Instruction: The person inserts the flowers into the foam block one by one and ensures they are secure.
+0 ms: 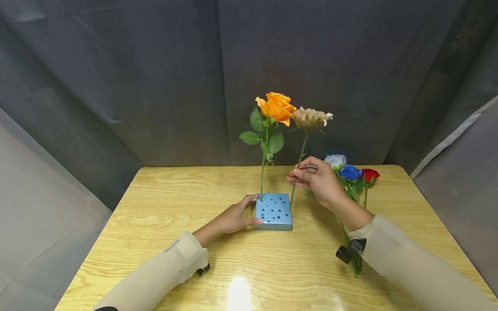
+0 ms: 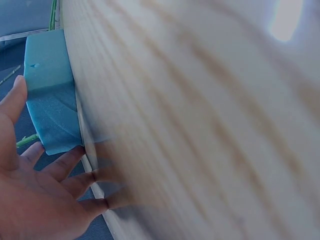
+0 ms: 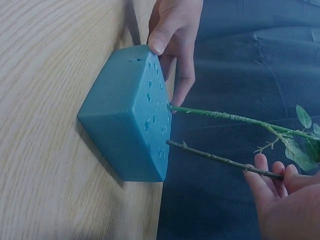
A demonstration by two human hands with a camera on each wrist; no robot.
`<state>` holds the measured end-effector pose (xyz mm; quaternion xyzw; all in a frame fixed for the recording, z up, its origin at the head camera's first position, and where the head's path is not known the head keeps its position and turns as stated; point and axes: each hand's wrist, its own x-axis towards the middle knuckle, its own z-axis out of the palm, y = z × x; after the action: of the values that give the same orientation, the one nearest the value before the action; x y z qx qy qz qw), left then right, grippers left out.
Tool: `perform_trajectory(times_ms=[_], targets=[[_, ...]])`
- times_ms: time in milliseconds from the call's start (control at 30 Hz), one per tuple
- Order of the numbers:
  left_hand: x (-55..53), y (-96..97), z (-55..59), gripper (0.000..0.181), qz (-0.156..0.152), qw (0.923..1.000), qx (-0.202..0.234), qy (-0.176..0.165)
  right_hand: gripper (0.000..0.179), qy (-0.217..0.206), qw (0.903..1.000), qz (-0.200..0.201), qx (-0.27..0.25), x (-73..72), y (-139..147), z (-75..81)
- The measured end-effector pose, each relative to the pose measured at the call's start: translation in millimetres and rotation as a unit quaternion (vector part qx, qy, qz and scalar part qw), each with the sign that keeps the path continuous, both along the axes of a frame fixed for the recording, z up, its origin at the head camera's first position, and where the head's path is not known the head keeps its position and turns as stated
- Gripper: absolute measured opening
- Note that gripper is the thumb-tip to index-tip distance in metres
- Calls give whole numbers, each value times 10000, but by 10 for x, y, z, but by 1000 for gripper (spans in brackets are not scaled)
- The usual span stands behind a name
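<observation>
A blue foam block (image 1: 274, 211), its top dotted with small holes, lies on the table. My left hand (image 1: 235, 217) holds it from the left, thumb at the near corner and fingers at the far one, as the left wrist view also shows. An orange rose (image 1: 276, 108) with green leaves stands upright in the block's far left part. Between thumb and fingers my right hand (image 1: 320, 179) pinches the stem of a cream daisy-like flower (image 1: 311, 119). In the right wrist view the lower end of its brown-green stem (image 3: 220, 159) is right at the holed face of the block.
To the right, partly behind the right forearm, lie a blue rose (image 1: 350, 172), a red rose (image 1: 370, 174) and a white flower (image 1: 335, 160), stems toward the near edge. Grey curtains (image 1: 175, 86) hang behind and beside the wooden table (image 1: 175, 203).
</observation>
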<state>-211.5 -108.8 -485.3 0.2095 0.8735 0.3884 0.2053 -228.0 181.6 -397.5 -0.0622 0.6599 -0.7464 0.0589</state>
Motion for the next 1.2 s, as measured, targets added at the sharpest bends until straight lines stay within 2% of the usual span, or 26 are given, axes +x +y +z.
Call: perform_trajectory(times_ms=[367, 633, 833, 1200], targets=[[-2, 10, 17, 85, 14, 10000, 62, 40, 5, 196, 9994, -125, -238, -60, -107, -42], [-4, 5, 13, 85, 28, 10000, 61, -29, 15, 222, 9994, -275, -6, -83, -194, -46], [-16, 4, -7, 85, 6, 10000, 69, 21, 5, 211, 9991, -328, -142, -106, -232, -83], [-16, 7, -8, 85, -14, 10000, 80, 51, 8, 227, 9975, -414, -518, -153, -322, -153]])
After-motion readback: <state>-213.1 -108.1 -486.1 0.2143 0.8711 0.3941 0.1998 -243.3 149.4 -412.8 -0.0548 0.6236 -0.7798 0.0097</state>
